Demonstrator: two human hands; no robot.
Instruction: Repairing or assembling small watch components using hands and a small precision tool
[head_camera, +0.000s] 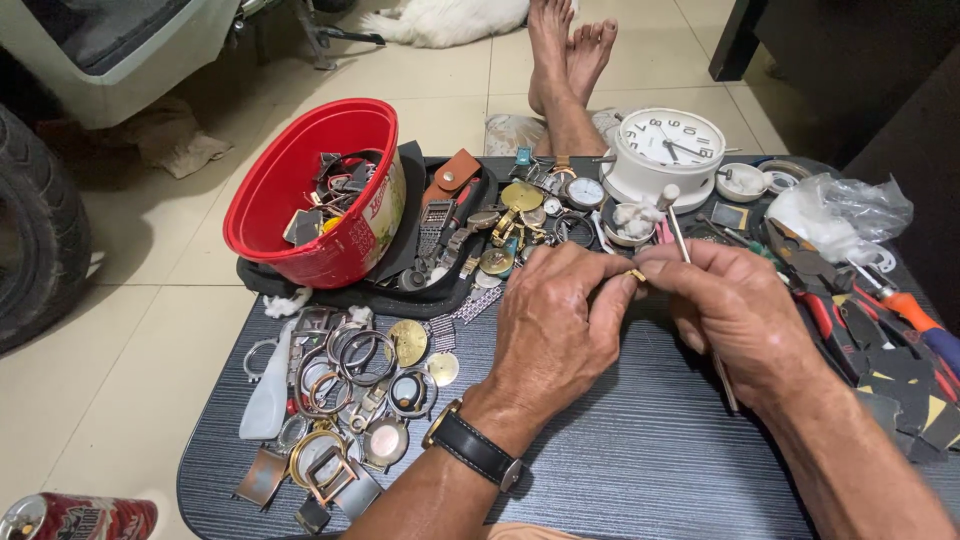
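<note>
Pinching small brass part (636, 274) between left hand (556, 325) fingertips, above tabletop (640, 450) | right hand (735, 310) grip clamped on thin metal tool (679, 238) | part likely light, slippery, easily dropped; hold by edges.

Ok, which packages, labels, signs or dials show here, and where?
Red tub: upper left, tipped, round, pale printed label on its side.
Can: bottom left corner, lying down, red and silver print.
White clock: top right, round dial.
Plastic bag: right, clear, crumpled.

home watch-repair spot | tiled floor (130, 330) – low table (620, 460) – watch parts (350, 390), pliers (830, 310), alarm clock (665, 150)
</note>
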